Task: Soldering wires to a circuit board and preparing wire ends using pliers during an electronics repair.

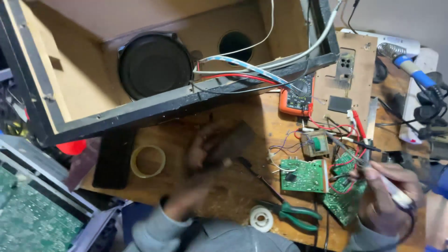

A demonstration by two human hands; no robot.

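My right hand is closed around a white-handled pen-like tool. Its tip points up-left over a green circuit board tangled with red wires. A second green circuit board lies just left of it, below a small transformer. My left hand is badly blurred over the wooden table. Its fingers are curled on a dark flat object that reaches up and right. What that object is cannot be made out.
A wooden speaker cabinet with a black speaker lies across the back. An orange multimeter, a brown panel, green-handled pliers, a white solder spool, a tape roll and a soldering-iron stand surround the boards.
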